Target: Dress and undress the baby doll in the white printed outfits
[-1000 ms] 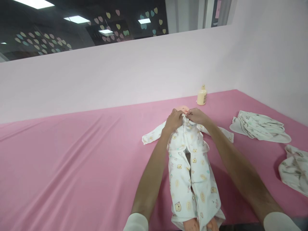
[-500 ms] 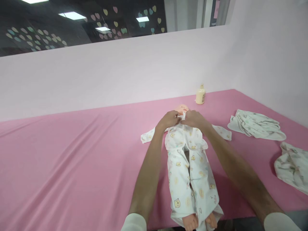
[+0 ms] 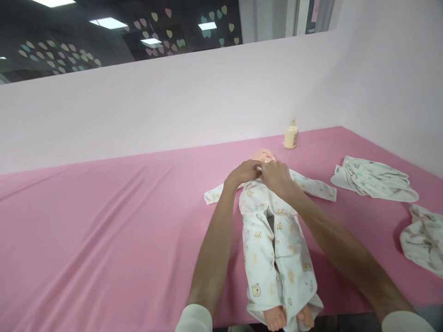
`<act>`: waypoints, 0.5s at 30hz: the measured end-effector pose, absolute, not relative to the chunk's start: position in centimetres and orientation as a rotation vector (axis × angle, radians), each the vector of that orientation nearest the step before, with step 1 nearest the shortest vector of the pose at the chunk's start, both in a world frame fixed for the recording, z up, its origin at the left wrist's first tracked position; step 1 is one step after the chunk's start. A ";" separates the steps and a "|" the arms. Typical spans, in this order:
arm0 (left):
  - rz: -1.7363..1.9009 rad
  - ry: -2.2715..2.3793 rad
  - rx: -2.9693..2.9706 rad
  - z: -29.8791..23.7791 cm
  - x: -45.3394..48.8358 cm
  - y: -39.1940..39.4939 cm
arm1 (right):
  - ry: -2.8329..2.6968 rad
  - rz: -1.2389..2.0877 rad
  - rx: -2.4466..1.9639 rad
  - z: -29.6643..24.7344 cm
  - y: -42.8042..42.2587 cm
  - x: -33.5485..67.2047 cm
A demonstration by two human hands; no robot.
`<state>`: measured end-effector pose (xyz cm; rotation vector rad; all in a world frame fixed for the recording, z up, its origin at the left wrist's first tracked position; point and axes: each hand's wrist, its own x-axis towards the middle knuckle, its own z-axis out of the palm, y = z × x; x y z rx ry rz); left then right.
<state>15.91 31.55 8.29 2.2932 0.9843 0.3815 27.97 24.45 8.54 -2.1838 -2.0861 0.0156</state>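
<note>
A baby doll [image 3: 266, 155] lies on its back, its head toward the wall and its bare feet at the near table edge. It is dressed in a white baby outfit [image 3: 256, 198] with a bear print, both sleeves spread out to the sides. At the doll's neck my left hand [image 3: 245, 172] is closed, pinching the collar. Right beside it, my right hand [image 3: 277, 177] is closed at the same collar, knuckles up. The two hands touch or nearly touch, and they hide the neckline and whatever fastening is there.
A pale yellow pump bottle [image 3: 291, 135] stands behind the doll near the wall. Two crumpled white printed cloths, one farther back [image 3: 375, 180] and one nearer [image 3: 424, 237], lie to the right. A pink sheet [image 3: 114, 230] with wrinkles covers the table.
My right hand has shifted slightly and turned inward across the collar, closer to my left hand, uncovering more of the right sleeve. The view has moved a little.
</note>
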 end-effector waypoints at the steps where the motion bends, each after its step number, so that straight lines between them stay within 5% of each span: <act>1: 0.349 0.979 2.281 8.5 15.8 31.5 | -2.082 -0.017 -2.178 8.5 24.5 28.0; 15: 0.326 0.988 2.254 9.4 15.9 30.6 | -2.066 -0.041 -2.145 8.7 25.0 29.4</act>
